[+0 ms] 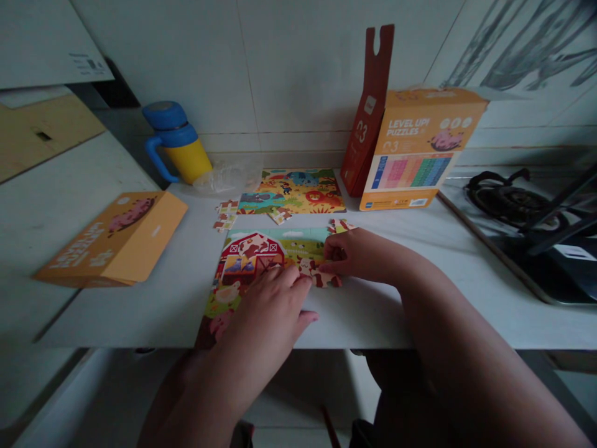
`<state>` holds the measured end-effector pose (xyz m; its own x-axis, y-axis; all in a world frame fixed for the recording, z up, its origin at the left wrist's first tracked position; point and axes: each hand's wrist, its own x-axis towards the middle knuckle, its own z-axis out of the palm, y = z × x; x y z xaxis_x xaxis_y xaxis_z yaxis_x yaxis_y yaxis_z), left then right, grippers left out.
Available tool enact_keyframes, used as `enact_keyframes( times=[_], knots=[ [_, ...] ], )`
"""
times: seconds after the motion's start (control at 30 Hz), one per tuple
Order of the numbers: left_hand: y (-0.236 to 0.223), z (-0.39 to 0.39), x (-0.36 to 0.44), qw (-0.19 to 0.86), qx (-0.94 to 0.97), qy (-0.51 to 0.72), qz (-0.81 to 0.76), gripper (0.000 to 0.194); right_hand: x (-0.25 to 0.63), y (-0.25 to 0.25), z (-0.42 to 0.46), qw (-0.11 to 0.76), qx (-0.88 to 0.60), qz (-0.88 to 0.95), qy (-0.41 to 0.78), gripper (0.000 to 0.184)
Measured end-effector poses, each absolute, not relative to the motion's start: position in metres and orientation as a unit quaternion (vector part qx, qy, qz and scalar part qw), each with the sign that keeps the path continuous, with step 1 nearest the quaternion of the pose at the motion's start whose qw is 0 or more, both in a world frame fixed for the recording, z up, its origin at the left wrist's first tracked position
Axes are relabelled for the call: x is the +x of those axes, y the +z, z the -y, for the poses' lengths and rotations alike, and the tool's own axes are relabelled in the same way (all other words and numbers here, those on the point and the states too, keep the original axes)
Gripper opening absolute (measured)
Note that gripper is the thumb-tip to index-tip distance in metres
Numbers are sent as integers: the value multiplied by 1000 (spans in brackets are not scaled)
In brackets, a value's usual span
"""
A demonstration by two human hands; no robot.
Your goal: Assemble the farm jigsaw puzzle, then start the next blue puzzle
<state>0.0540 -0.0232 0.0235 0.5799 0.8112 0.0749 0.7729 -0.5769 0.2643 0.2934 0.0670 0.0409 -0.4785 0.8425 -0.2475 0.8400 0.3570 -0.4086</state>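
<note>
A partly built farm puzzle (252, 255) with a red barn lies on the white counter (373, 311) in front of me. My left hand (268, 305) rests flat on its lower middle, fingers stretched toward the right edge. My right hand (347, 255) pinches a brown-and-white cow piece (321, 275) at the puzzle's right edge, next to my left fingertips. A finished animal puzzle (296, 190) lies farther back. Loose pieces (226, 214) sit to its left, one (280, 216) below it and one (340, 225) by my right hand.
An orange puzzle box (413, 149) with its flap up stands at the back right. An orange box lid (119, 239) lies at the left. A yellow-and-blue cup (180, 146) and a clear plastic bag (228, 177) sit by the wall. A gas stove (527, 218) is at the right.
</note>
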Motion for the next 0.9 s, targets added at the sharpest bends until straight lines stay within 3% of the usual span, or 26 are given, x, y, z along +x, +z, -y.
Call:
enact_keyframes(
  times=[0.2, 0.33, 0.4, 0.57, 0.9],
  knots=[
    [24, 24, 54, 107, 878, 85, -458, 40, 301, 50, -65, 30, -477, 801, 361, 21],
    [24, 24, 53, 111, 881, 96, -450, 38, 305, 57, -61, 38, -468, 746, 472, 43],
    [24, 25, 51, 114, 881, 100, -449, 38, 307, 57, -61, 38, -456, 731, 507, 42],
    [25, 27, 48, 119, 881, 96, -448, 42, 312, 48, -67, 36, -470, 770, 429, 26],
    [20, 25, 48, 108, 884, 110, -440, 39, 318, 39, -72, 36, -488, 774, 402, 22]
  ],
)
